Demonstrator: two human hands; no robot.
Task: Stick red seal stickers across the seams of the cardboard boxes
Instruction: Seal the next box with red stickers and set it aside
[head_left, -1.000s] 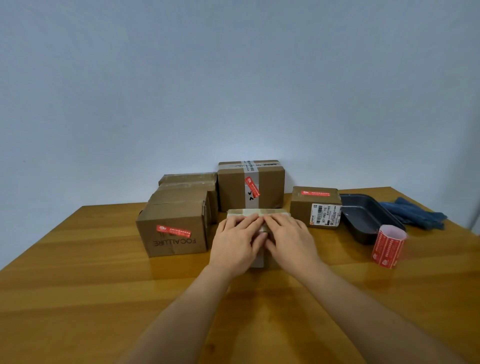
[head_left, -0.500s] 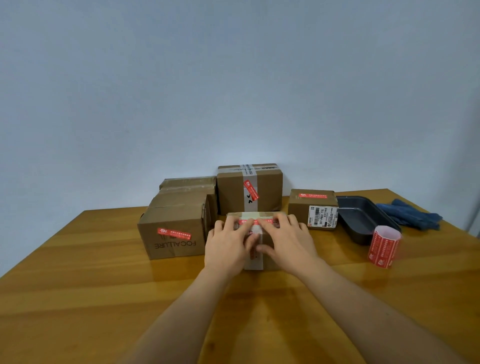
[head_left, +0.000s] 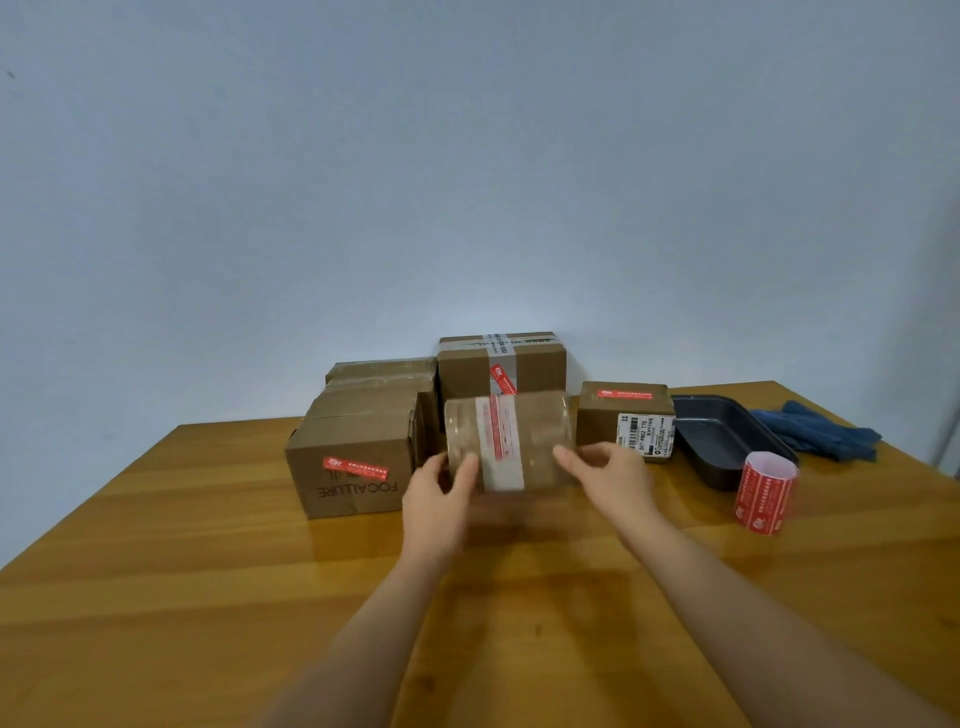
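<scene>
Forearms: both bare, reaching forward from the lower edge over the wooden table (head_left: 156, 597), converging toward the middle.
Left hand (head_left: 436, 501): raised, back toward the camera, thumb lying up the near face of the small box and the other fingers wrapped behind its left end, so it grips that end.
Right hand (head_left: 615, 480): at the same height, thumb pointing left onto the box's right end, fingers curled toward the far side (whether they truly clasp it or only steady it, I cannot tell, for the frame is blurred there).
Small box (head_left: 511, 441): held between the two hands, lifted off the table with a soft shadow under it, motion-blurred, its broad face turned to the camera.
Red seal sticker (head_left: 500, 426): running upright down that face, along the pale tape band over the seam.
Sticker roll (head_left: 763, 493): standing on end to the right, well apart from the hands.
FOCALLURE box (head_left: 353, 467): left of the hands, lettering upside down, a red seal on its front.
Barcode box (head_left: 626, 421): right of the held box, a red seal on top.
Dark tray (head_left: 717, 426): just beside the barcode box, a blue cloth (head_left: 826, 431) beyond it.
Tall box (head_left: 501, 361): behind, by the wall, a tilted red seal on its taped front.
</scene>
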